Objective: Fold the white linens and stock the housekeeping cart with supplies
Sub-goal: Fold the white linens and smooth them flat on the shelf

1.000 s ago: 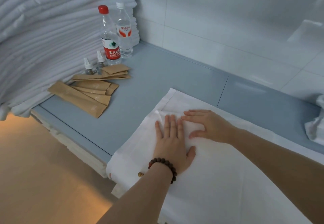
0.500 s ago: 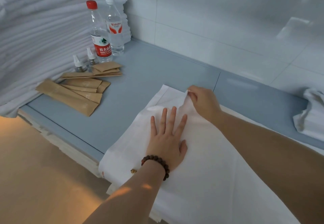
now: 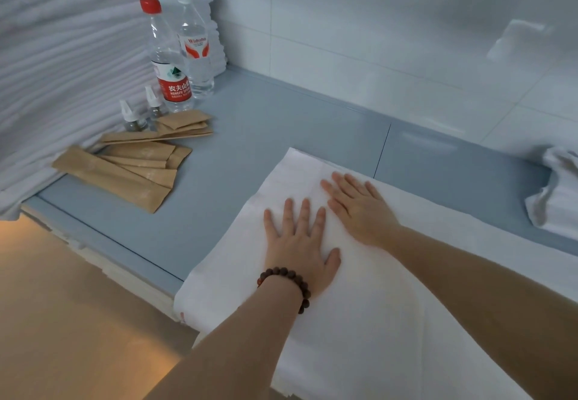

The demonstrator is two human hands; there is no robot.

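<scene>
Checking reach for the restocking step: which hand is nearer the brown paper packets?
Left. The left hand lies flat on the white linen, on the side toward the brown paper packets; the right hand presses the linen beyond it, farther from them.

Folded linen [image 3: 359, 321] runs off bottom edge; linen stack [image 3: 62, 55] cut at left; sachet [image 3: 119, 177] print unreadable.
</scene>
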